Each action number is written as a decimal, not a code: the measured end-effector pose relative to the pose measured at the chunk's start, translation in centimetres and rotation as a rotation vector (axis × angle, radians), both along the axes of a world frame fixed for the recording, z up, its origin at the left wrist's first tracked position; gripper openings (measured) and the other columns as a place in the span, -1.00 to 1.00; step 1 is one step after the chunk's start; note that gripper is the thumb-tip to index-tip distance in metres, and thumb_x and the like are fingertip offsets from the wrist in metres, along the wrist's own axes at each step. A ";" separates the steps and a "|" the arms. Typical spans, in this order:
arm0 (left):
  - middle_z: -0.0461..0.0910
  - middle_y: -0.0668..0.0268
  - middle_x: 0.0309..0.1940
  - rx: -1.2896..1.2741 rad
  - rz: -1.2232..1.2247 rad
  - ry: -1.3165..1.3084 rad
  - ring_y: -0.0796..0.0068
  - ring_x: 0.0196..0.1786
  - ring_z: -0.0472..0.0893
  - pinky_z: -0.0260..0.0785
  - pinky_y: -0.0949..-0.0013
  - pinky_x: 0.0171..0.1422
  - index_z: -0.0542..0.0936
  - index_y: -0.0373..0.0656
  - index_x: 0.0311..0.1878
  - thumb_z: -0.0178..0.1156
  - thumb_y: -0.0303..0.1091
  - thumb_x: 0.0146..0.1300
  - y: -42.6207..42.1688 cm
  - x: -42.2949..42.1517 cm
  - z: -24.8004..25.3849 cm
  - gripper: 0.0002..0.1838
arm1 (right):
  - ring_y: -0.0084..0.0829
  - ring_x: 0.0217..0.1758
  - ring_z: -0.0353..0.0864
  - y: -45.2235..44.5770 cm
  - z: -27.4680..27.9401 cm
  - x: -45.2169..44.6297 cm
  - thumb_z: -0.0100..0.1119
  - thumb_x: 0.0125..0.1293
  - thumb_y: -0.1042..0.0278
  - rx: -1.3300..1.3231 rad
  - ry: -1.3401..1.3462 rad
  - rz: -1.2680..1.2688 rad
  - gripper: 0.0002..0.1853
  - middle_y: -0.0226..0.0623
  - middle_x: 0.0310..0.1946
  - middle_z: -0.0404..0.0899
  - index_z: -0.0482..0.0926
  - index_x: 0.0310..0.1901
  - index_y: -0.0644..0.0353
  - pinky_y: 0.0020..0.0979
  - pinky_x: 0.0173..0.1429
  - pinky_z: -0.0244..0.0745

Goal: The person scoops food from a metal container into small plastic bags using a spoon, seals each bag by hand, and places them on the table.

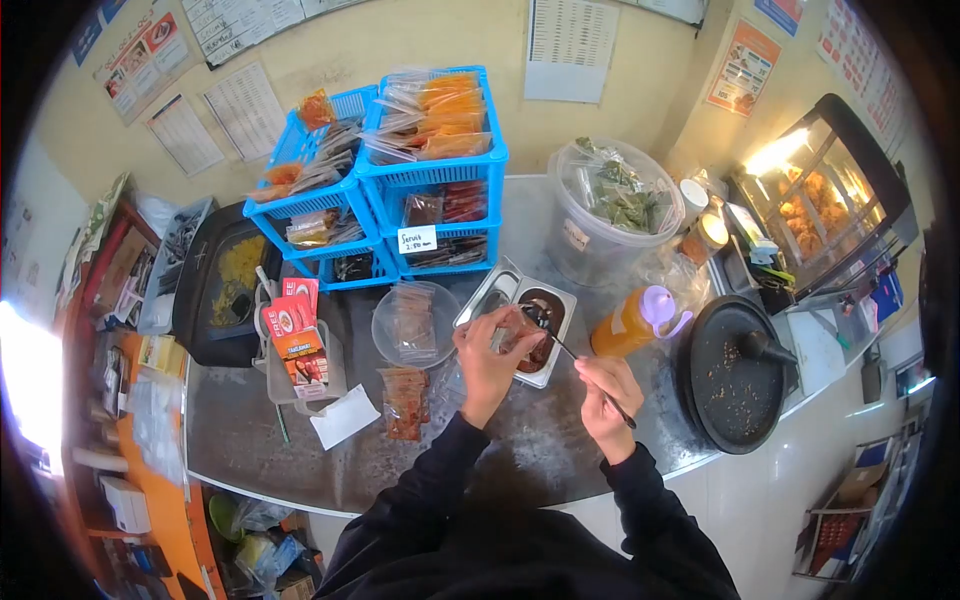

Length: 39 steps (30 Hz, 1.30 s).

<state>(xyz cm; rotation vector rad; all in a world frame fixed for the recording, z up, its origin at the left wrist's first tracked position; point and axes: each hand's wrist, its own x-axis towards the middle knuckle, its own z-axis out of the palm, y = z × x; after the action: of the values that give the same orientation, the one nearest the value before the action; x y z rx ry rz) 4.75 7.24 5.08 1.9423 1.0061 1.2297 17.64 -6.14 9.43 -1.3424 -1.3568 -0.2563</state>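
Observation:
My left hand (485, 360) pinches a small clear plastic bag (517, 325) over a steel pan (537, 380) of dark brown sauce. In my right hand (608, 398) is a thin, dark-handled spoon (566, 350), its far end at the mouth of the bag. Whether the spoon's bowl is inside the bag I cannot tell. To the left, several filled sachets (404, 400) lie on the dark worktop (330, 470). More sachets sit in a round clear plastic bowl (446, 310) behind them.
Stacked blue baskets (430, 170) of packed sachets stand at the back. A clear tub (575, 250) of leaf-wrapped parcels, an orange squeeze bottle (620, 328) and a stone mortar (725, 400) are to the right. Leaflets (300, 345) fill a container on the left, beside white paper (346, 416).

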 end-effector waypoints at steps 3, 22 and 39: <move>0.73 0.37 -0.16 0.008 0.010 -0.019 0.39 -0.01 0.66 0.14 0.13 0.37 0.69 -0.06 0.08 0.62 -0.12 0.01 0.0 0.3 -0.1 -0.44 | -0.26 -0.29 0.71 0.1 0.0 0.0 0.28 0.20 0.73 0.001 -0.012 0.002 -0.74 -0.23 -0.28 0.74 0.73 -0.12 0.18 -0.36 -0.17 0.60; 0.77 0.36 -0.14 0.117 -0.131 0.047 0.38 -0.03 0.67 0.20 0.15 0.36 0.72 -0.09 0.13 0.59 -0.16 0.05 1.6 -2.0 0.9 -0.46 | -0.50 -0.11 0.70 0.6 -2.8 0.6 0.18 0.57 0.26 -0.066 0.975 -0.035 -0.70 -0.25 -0.13 0.68 0.64 0.07 0.35 -0.42 -0.05 0.72; 0.75 0.40 -0.09 0.191 0.023 -0.038 0.39 -0.01 0.66 0.14 0.13 0.36 0.70 -0.06 0.10 0.59 -0.21 0.05 0.9 -1.3 0.7 -0.49 | -0.25 -0.24 0.68 1.4 3.3 -0.8 0.30 0.32 0.65 -0.049 -0.070 0.050 -0.82 -0.25 -0.25 0.71 0.70 -0.10 0.20 -0.35 -0.15 0.56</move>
<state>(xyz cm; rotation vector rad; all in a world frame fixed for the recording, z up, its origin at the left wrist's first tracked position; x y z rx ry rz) 3.46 8.18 5.81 2.0479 0.9224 1.4150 16.81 -4.72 12.75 -1.3491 -1.4615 -0.2397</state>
